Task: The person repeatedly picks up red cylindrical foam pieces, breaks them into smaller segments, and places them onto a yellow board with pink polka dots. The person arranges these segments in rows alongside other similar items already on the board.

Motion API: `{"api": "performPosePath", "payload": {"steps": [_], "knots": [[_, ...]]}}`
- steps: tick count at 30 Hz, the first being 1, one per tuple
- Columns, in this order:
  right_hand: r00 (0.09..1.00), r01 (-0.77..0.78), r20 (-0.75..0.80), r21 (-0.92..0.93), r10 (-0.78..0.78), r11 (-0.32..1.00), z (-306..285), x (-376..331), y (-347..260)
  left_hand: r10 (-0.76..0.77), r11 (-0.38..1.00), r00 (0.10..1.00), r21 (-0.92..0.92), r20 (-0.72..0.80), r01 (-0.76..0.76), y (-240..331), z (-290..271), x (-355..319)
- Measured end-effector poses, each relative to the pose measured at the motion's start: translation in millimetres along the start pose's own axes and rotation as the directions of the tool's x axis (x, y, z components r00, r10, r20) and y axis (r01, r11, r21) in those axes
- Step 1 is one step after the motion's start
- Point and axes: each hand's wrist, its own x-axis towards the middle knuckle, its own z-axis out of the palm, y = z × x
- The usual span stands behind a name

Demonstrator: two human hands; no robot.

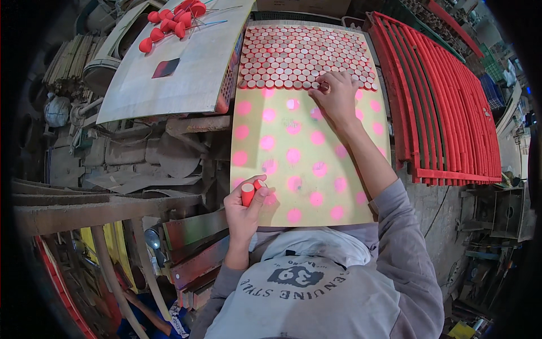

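Note:
A pale yellow board (280,141) with pink dots lies in front of me. Across its far part stand small red cylinders (305,51) with pale round tops, packed tightly in rows. My right hand (340,99) is at the near edge of these rows. Its thumb and forefinger close around one cylinder (324,87), partly hidden by the fingers. Near the board's lower left corner, my left hand (245,208) is closed around two red cylinders (248,194), whose pale ends point up.
Left of the board, a whitish panel (130,90) carries red rounded pieces (180,22) on thin stems and a dark patch. A red slatted frame (451,107) stands close on the right. Wooden bars (113,209) and another person's arm (148,311) are at lower left.

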Motion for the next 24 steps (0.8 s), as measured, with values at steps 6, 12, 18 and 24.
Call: {"api": "performPosePath", "payload": {"steps": [6,12,18,24], "knots": [[1.0,-0.021,-0.002,-0.028,0.021,0.999,-7.1,-1.3,11.1,-0.001,1.0,1.0,0.024,0.021,0.0,-2.1,2.3,2.7],[0.999,-0.042,0.023,-0.03,0.042,0.999,-5.9,0.5,13.5,-0.003,1.0,1.0,-0.002,0.016,0.003,1.3,5.3,2.8],[0.998,-0.054,0.014,-0.018,0.054,0.998,-12.5,-3.5,18.9,-0.01,0.999,1.0,0.033,0.001,0.01,-0.2,2.2,0.9],[0.995,-0.096,0.032,-0.021,0.097,0.995,-11.9,-3.0,27.5,-0.016,1.0,1.0,0.019,0.01,0.016,0.2,4.4,0.8]]}}
